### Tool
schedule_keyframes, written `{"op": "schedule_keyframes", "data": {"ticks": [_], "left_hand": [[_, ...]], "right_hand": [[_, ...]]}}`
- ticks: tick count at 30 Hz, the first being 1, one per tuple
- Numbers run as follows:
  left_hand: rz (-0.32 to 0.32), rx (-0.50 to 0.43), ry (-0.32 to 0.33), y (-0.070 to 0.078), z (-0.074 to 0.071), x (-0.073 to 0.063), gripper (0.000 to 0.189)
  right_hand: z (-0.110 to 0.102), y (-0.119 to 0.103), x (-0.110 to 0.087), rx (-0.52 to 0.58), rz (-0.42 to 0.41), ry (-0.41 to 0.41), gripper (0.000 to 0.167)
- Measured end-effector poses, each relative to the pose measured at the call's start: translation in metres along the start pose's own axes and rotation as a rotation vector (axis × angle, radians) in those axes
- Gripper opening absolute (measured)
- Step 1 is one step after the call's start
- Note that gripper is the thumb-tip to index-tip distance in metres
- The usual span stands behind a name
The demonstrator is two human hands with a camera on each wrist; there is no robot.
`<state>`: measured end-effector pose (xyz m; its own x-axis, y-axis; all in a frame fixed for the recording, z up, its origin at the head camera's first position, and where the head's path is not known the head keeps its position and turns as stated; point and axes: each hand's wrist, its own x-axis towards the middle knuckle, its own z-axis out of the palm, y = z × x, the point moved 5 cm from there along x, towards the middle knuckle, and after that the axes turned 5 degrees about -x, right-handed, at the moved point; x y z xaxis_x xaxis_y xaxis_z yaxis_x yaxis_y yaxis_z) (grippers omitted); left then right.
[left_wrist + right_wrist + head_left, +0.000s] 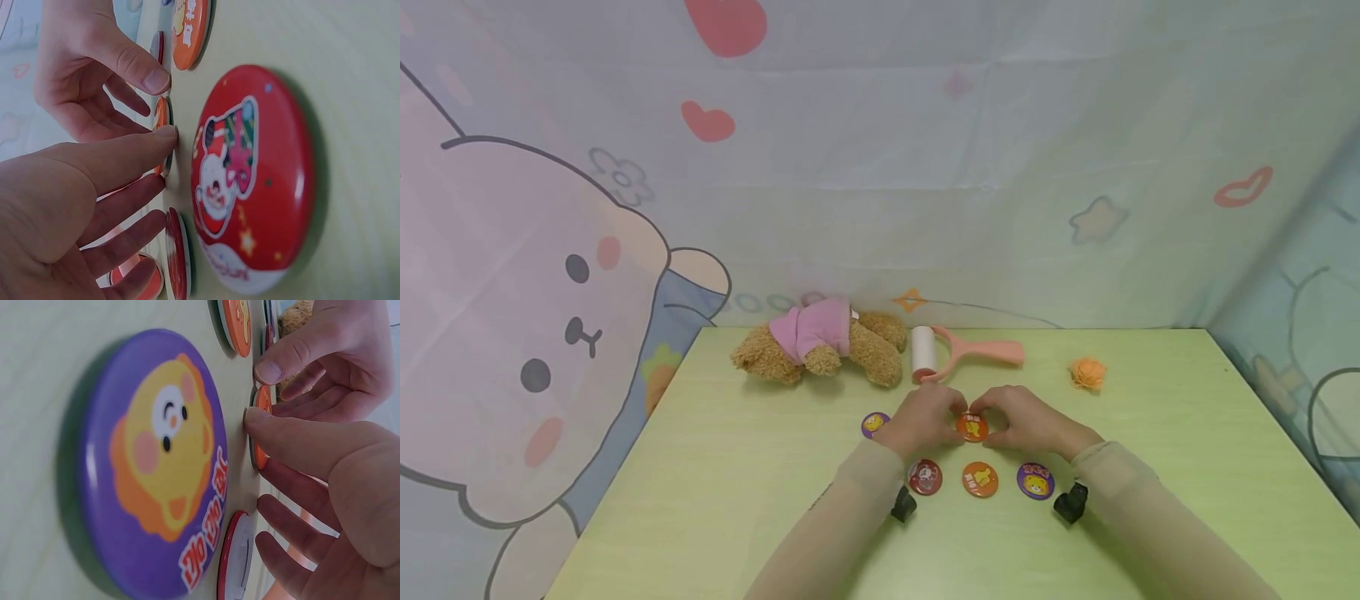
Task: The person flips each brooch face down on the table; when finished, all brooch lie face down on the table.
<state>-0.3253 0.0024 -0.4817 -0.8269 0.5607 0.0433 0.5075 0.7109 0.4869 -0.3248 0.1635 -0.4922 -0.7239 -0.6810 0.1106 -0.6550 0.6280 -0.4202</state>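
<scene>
An orange button badge with a yellow thumbs-up (972, 427) lies between the two hands. My left hand (925, 419) pinches its left side with thumb and fingers; my right hand (1026, 419) pinches its right side. Nearer me are a red badge with a cartoon figure (253, 181), a second orange thumbs-up badge (981, 480) and a purple bear badge (156, 462). Another purple badge (875, 425) is partly covered by the left hand. A red badge (178, 253) sits by the left fingers, a red-rimmed one (237, 556) by the right fingers.
Behind the hands, a plush bear in a pink top (820, 337) lies on its side next to a white lint roller with a pink handle (992, 352). An orange flower-like piece (1087, 373) is at the back right. A printed cloth backs the table (700, 500).
</scene>
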Motion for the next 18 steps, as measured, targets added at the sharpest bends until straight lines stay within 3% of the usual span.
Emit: {"op": "schedule_keyframes", "data": {"ticks": [18], "left_hand": [[0.009, 0.03, 0.028, 0.0016, 0.0014, -0.0006, 0.033]], "right_hand": [[-0.001, -0.0036, 0.0005, -0.019, -0.017, 0.013, 0.039]]}}
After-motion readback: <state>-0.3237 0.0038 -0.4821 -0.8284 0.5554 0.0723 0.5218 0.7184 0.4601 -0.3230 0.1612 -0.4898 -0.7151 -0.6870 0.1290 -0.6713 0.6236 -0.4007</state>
